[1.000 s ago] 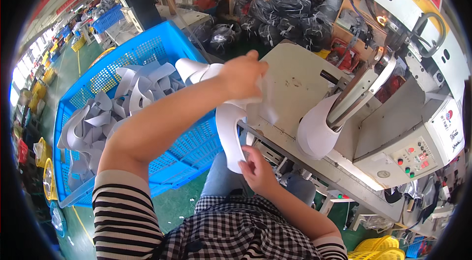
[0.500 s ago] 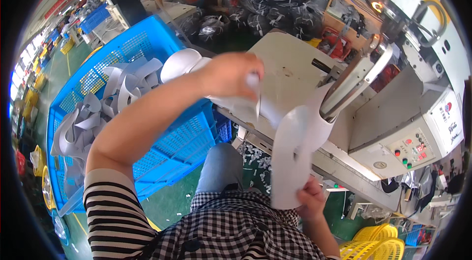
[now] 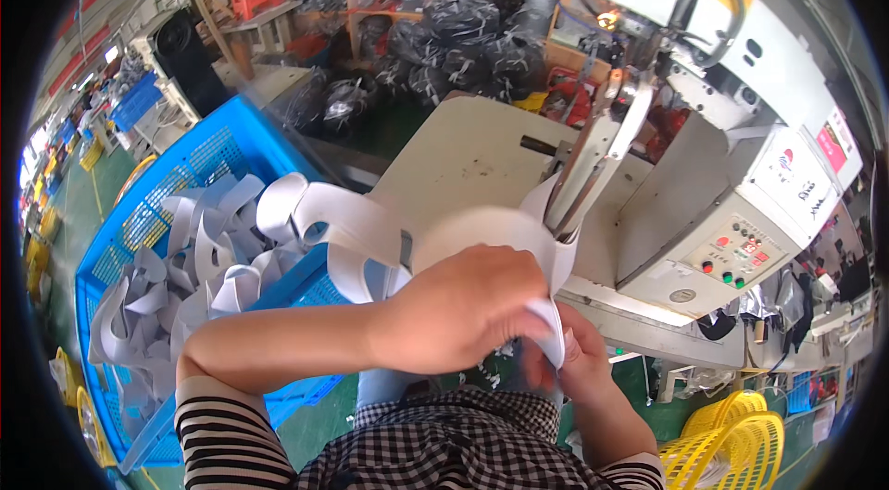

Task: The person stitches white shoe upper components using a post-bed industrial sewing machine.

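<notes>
My left hand [image 3: 463, 309] reaches across in front of the machine, its fingers closed on the lower edge of a white curved sheet piece [image 3: 491, 226]. Just right of it, my right hand [image 3: 588, 360] pinches the same edge from the other side; some of its fingers are hidden. The piece bends up from both hands to the narrow metal arm [image 3: 593, 161] of the machine, and its upper part is blurred. Left of my left hand, several similar white curved pieces [image 3: 347, 217] lie linked between the blue basket and the worktable.
A large blue basket [image 3: 310, 305] at left is heaped with white curved pieces. The pale worktable [image 3: 463, 152] lies ahead. The machine's control box [image 3: 732, 258] stands at right. Yellow baskets [image 3: 732, 444] are at lower right, and black bags [image 3: 463, 22] are piled behind.
My left hand has come down and right from above the worktable to the white piece beside my right hand. The piece now bends over, its lower end raised. The view has shifted.
</notes>
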Motion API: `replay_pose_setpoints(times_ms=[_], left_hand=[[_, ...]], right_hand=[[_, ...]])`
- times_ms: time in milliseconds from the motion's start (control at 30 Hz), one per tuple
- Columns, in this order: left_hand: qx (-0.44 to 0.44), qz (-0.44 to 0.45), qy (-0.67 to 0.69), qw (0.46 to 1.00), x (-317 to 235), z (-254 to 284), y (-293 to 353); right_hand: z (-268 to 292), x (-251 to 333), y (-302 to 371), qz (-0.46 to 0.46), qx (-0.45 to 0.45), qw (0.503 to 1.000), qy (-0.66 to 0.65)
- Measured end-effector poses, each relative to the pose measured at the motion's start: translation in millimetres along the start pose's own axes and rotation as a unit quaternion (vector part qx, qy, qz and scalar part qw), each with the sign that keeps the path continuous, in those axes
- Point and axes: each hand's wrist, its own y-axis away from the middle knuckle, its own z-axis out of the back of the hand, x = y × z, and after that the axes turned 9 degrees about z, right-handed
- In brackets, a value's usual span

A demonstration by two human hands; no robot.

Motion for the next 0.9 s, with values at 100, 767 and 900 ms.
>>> replay_pose_setpoints(times_ms=[100, 767, 900], left_hand=[[0.137, 0.236, 0.333, 0.903, 6.2, 12.8, -19.6], [-0.073, 0.346, 0.389, 0.851, 101.6, 11.6, -164.9], [-0.065, 0.328, 0.419, 0.844, 105.3, 13.0, -174.2]], right_hand=[[19.4, 24.7, -12.7, 0.245, -0.081, 0.896, 0.362], [54.2, 146.9, -148.5, 0.223, -0.115, 0.953, 0.167], [56.4, 147.6, -155.4, 0.214, -0.118, 0.965, 0.100]])
